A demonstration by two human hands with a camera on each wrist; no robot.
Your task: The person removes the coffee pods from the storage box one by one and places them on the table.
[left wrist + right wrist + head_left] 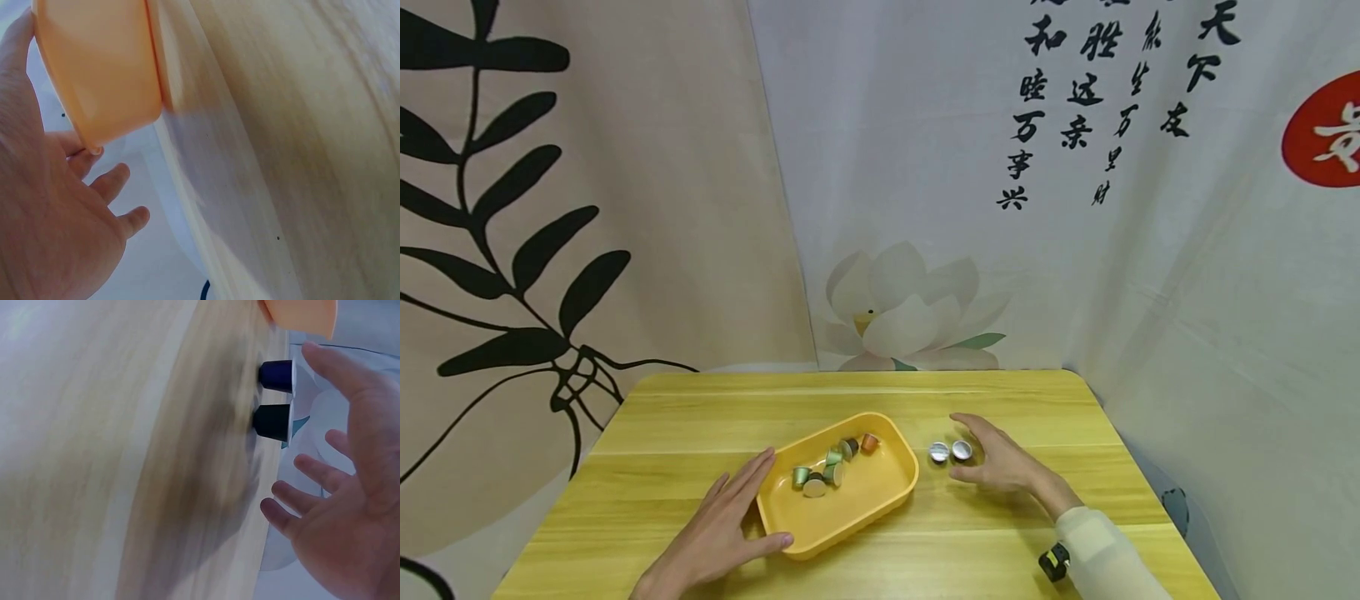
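Note:
A yellow tray (857, 525) lies angled on the table. Inside it are several small coffee capsules, among them a green capsule (801, 477) and an orange-brown capsule (869, 443). My left hand (718, 529) spans the tray's left end, fingers and thumb spread and touching its rim and corner. To the right of the tray stand a dark blue capsule (277, 375) and a black capsule (274, 422), side by side with silver lids up. My right hand (1003, 458) is just right of them, thumb and fingers spread around the black capsule without gripping it.
The wooden table (700, 400) runs back to a hanging cloth (925, 167) printed with a lotus and black characters. A dark leafy plant print (512, 183) covers the cloth at left. A small black device (1055, 562) sits by the right sleeve.

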